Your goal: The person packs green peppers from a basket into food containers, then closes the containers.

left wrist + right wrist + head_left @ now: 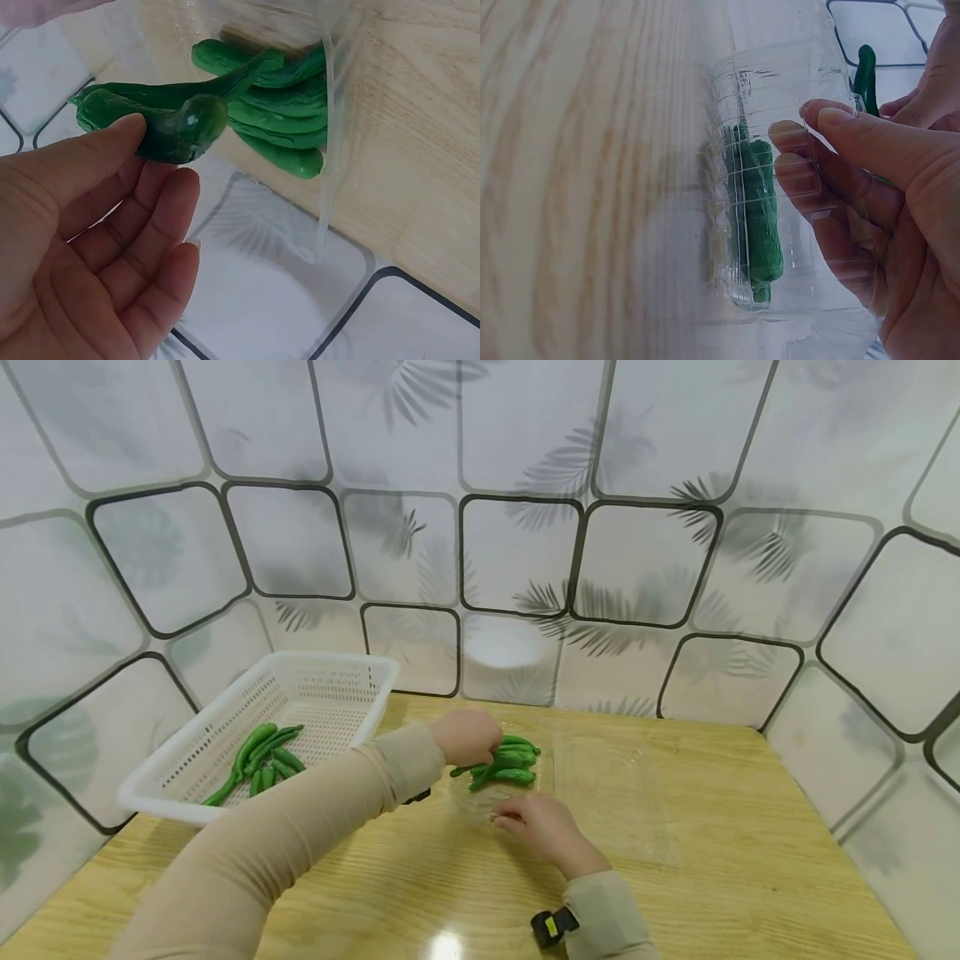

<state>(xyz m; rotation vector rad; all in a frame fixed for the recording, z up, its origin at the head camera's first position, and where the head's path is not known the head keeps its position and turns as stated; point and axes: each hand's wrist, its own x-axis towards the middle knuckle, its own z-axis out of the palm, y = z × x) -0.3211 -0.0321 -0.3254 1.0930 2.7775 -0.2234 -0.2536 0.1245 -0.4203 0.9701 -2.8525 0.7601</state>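
Two peppers (169,131) are clamped between the thumb and fingers of the left hand (467,737), which I see above the left side of a clear box (472,802). In my left wrist view the thumb lies on the front pepper, curved and thick-ended; the longer one is just behind it.

The right hand (546,831) I find at the near side of the box, thumb and fingers together on its thin wall; through my right wrist view the fingertips show through the plastic.

Inside the box I make out several packed peppers (517,760), side by side and running roughly along the far edge of the bench (772,843). The box rests a little in from the middle of that edge. Its clear lid (611,797) lies spread flat on the right, joined to the box or right beside it; I cannot tell which.

Toward the far left corner of the bench I have a white basket (381,689), with loose peppers (262,756) grouped in its nearer part. Beige sleeves (300,827) cover both arms, a black strap (555,927) sits at the right wrist, and a leaf-patterned backdrop (517,556) rises beyond the far edge.
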